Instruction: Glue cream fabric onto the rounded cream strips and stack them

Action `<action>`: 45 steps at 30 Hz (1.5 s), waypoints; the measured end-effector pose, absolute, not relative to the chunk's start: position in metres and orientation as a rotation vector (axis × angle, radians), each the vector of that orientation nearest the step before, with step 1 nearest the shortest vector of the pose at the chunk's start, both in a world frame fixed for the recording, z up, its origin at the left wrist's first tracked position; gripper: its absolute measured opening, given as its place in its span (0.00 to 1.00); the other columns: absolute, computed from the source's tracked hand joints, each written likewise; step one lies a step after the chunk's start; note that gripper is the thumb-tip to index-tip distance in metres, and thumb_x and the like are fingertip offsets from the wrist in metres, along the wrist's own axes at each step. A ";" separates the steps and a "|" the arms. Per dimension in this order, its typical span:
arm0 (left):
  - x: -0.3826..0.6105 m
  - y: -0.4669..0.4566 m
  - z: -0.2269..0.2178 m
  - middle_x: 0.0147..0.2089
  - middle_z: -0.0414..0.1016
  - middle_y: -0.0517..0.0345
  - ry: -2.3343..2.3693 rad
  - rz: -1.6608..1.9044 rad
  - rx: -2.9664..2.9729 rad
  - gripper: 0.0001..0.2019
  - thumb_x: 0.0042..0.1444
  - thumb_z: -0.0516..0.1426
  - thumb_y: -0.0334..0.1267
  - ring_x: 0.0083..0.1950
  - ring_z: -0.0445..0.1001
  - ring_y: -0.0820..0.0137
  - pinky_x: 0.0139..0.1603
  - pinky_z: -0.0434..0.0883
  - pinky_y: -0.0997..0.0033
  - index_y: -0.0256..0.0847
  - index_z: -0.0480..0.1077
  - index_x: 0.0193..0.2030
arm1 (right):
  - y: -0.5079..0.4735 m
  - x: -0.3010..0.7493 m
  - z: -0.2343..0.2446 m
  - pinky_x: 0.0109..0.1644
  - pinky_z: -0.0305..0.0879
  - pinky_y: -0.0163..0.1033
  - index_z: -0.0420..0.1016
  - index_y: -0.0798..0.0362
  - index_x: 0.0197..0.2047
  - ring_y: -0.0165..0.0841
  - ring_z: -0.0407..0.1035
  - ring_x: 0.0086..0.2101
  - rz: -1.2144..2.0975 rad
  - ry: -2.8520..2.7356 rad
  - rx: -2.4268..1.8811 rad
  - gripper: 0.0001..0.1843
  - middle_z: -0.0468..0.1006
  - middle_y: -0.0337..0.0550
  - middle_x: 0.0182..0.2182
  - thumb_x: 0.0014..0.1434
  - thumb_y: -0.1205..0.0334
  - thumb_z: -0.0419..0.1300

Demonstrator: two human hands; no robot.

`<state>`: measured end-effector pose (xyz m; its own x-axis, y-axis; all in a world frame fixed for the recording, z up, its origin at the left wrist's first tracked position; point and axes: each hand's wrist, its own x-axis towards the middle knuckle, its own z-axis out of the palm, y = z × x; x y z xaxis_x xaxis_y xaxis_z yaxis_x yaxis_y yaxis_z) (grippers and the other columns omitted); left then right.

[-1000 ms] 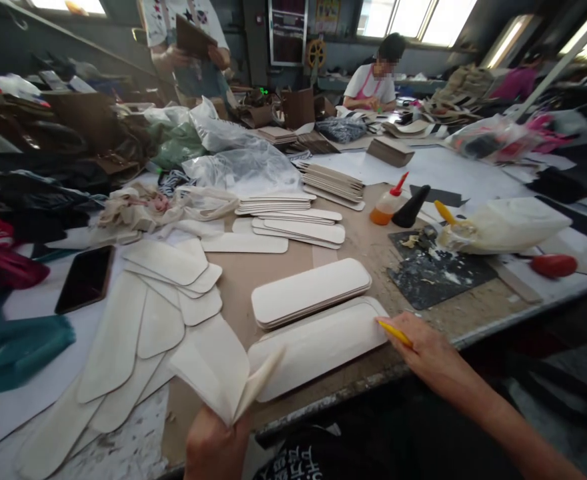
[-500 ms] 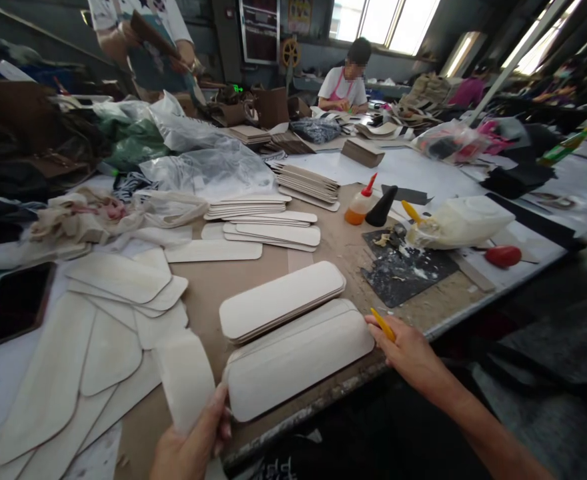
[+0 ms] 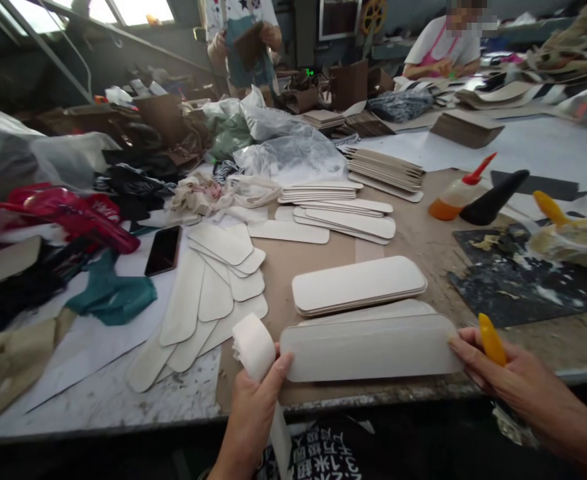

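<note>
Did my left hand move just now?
Yes. The left hand, holding a curled piece, has moved rightward until its thumb touches the long panel's left end.

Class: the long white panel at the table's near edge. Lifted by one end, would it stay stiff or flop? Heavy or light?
Probably floppy: the similar piece in the left hand curls over. Likely light: the panel looks thin, like those in the stack. It may slide easily; the right hand, holding a yellow tool, touches it with fingertips only.

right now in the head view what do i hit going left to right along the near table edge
teal cloth → fanned white pieces → left hand gripping a rolled white piece → long white piece → right hand holding a yellow tool
</note>
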<state>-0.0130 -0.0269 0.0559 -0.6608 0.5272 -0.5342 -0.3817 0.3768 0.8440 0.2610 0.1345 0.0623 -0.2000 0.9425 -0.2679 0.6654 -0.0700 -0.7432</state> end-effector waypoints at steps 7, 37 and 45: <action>-0.015 -0.033 0.056 0.21 0.71 0.60 1.843 1.483 0.126 0.22 0.35 0.67 0.51 0.24 0.65 0.74 0.26 0.64 0.76 0.32 0.75 0.30 | 0.125 0.254 0.061 0.20 0.58 0.40 0.68 0.48 0.27 0.33 0.60 0.14 1.306 -1.682 -1.798 0.20 0.63 0.39 0.10 0.47 0.39 0.59; -0.094 0.061 0.089 0.41 0.77 0.49 1.915 1.687 0.392 0.22 0.49 0.58 0.50 0.29 0.74 0.71 0.28 0.70 0.72 0.34 0.72 0.44 | 0.260 0.155 0.130 0.19 0.54 0.32 0.66 0.52 0.24 0.26 0.60 0.14 0.943 -2.058 -1.642 0.12 0.69 0.36 0.14 0.53 0.53 0.54; -0.067 -0.020 0.054 0.31 0.79 0.51 2.234 1.261 0.838 0.18 0.45 0.61 0.51 0.32 0.75 0.62 0.35 0.70 0.70 0.38 0.78 0.34 | 0.216 0.196 0.140 0.35 0.66 0.38 0.72 0.52 0.36 0.36 0.70 0.33 0.827 -1.994 -1.409 0.31 0.76 0.46 0.32 0.57 0.34 0.44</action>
<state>-0.0674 -0.0199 0.0537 -0.7198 0.6898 -0.0784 0.2893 0.4007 0.8694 0.1962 0.2164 0.1403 -0.2937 0.9517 0.0897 0.6090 0.2586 -0.7498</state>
